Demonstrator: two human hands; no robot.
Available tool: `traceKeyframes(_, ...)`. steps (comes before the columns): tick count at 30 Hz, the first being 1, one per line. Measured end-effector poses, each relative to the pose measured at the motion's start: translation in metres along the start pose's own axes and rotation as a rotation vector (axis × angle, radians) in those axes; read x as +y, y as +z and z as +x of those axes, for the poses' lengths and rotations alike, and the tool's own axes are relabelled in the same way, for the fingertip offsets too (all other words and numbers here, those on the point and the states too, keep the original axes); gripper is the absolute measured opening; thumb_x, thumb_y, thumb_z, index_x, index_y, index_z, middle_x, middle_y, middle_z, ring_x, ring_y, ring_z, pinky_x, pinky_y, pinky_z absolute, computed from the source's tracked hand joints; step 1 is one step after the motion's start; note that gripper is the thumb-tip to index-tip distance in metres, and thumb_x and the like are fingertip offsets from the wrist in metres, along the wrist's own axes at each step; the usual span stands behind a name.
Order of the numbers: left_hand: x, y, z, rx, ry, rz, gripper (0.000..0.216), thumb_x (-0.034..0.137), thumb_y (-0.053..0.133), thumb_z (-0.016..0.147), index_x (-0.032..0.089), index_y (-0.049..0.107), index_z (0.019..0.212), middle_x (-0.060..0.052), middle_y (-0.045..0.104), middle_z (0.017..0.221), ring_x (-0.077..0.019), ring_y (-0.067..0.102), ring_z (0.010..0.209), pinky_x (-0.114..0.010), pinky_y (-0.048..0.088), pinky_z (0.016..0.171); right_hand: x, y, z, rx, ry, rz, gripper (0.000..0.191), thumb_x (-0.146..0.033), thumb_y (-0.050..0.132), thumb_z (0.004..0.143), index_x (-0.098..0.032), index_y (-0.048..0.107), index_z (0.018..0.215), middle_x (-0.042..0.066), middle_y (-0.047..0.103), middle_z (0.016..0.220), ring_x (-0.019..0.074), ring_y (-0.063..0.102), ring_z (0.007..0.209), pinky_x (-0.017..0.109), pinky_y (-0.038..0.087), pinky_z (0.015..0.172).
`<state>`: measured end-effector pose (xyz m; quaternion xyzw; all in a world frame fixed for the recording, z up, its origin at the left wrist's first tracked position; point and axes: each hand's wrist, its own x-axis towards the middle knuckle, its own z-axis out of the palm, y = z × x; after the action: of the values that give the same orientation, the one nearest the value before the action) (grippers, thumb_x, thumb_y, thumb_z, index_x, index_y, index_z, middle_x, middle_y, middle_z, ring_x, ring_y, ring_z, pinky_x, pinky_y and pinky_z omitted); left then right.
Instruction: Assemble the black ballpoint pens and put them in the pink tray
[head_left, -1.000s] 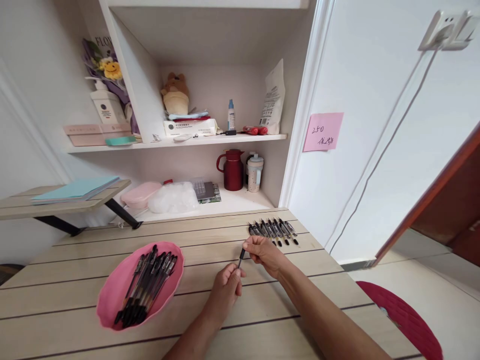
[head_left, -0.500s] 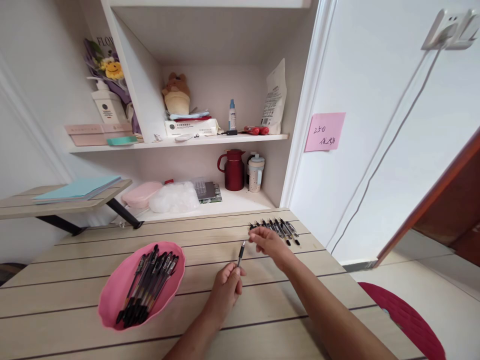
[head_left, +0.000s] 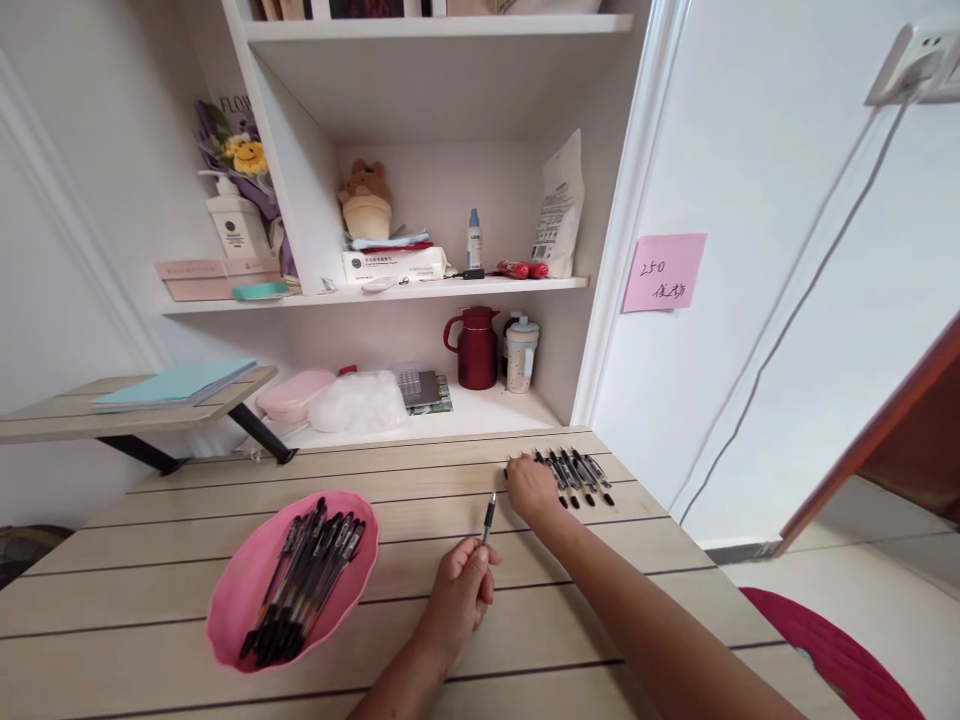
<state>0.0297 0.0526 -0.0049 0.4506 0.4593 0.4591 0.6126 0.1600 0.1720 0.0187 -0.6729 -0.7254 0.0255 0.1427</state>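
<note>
Pale planked tabletop [head_left: 420,515], cut by dark grooves. Above it, a slim silver-tipped pen [head_left: 489,516] is clamped, point up, in the left hand [head_left: 461,585]. Row of slender pens [head_left: 574,475] partly covered by the right hand [head_left: 532,488]; fingertips hidden, grip cannot be told. Wavy-rimmed pink bowl [head_left: 223,605] is heaped with dark-ended pens [head_left: 300,585].

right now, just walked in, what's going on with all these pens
Someone is handling pens at a wooden table. Their left hand holds one pen, its bare writing tip pointing up and away. Their right hand is at the near-left end of a row of pens lying side by side; it hides what its fingertips are doing there. To the left, a pink dish holds a loose bunch of dark pens.
</note>
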Motion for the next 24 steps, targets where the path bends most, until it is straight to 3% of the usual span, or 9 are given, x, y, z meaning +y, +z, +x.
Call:
traceKeyframes(4, -0.001, -0.001, 0.002, 0.006, 0.000, -0.005, 0.037, 0.052, 0.050, 0.072, 0.017, 0.049, 0.081, 0.009, 0.040, 0.047, -0.0015, 0.021, 0.031, -0.016, 0.008, 0.034, -0.008, 0.003, -0.020, -0.026, -0.074, 0.006, 0.023, -0.009, 0.050, 0.072, -0.011, 0.059, 0.093, 0.017, 0.063, 0.092, 0.0243, 0.061, 0.083, 0.030, 0.041, 0.068)
traceKeyframes(7, 0.000, -0.002, 0.002, 0.016, -0.006, -0.015, 0.037, 0.053, 0.049, 0.072, 0.017, 0.048, 0.081, 0.009, 0.039, 0.047, -0.0015, 0.020, 0.031, -0.016, 0.009, 0.034, -0.005, 0.002, -0.035, -0.037, -0.116, 0.142, 0.024, -0.013, 0.053, 0.069, -0.015, 0.058, 0.092, 0.011, 0.065, 0.086, 0.0214, 0.060, 0.081, 0.027, 0.039, 0.067)
traceKeyframes(11, 0.002, 0.000, 0.000, -0.007, 0.003, 0.019, 0.036, 0.051, 0.049, 0.073, 0.016, 0.049, 0.082, 0.009, 0.040, 0.047, -0.0017, 0.020, 0.032, -0.017, 0.009, 0.034, 0.009, -0.008, -0.043, -0.066, -0.020, 0.774, 0.005, -0.022, 0.055, 0.067, -0.018, 0.055, 0.068, 0.001, 0.059, 0.062, 0.0149, 0.055, 0.060, 0.024, 0.036, 0.054)
traceKeyframes(14, 0.004, 0.001, -0.002, -0.024, 0.008, 0.054, 0.035, 0.050, 0.048, 0.073, 0.016, 0.049, 0.081, 0.009, 0.039, 0.046, -0.0021, 0.021, 0.032, -0.017, 0.009, 0.034, 0.016, -0.020, -0.045, -0.058, 0.112, 1.328, 0.018, -0.033, 0.061, 0.064, -0.019, 0.051, 0.067, -0.003, 0.050, 0.053, 0.0104, 0.047, 0.049, 0.022, 0.032, 0.046)
traceKeyframes(16, 0.004, 0.002, -0.002, -0.035, 0.010, 0.062, 0.033, 0.049, 0.048, 0.073, 0.017, 0.048, 0.080, 0.009, 0.039, 0.045, -0.0023, 0.020, 0.032, -0.017, 0.009, 0.034, 0.016, -0.028, -0.047, -0.038, 0.127, 1.537, 0.026, -0.037, 0.066, 0.059, -0.018, 0.052, 0.071, -0.004, 0.051, 0.055, 0.0095, 0.047, 0.050, 0.021, 0.032, 0.045)
traceKeyframes(24, 0.004, 0.003, -0.002, -0.030, 0.003, 0.061, 0.032, 0.049, 0.048, 0.073, 0.017, 0.048, 0.080, 0.009, 0.038, 0.045, -0.0027, 0.020, 0.033, -0.017, 0.009, 0.035, 0.004, -0.038, -0.048, -0.019, 0.091, 1.620, 0.034, -0.040, 0.069, 0.058, -0.017, 0.056, 0.078, -0.003, 0.052, 0.060, 0.0079, 0.048, 0.050, 0.020, 0.033, 0.044)
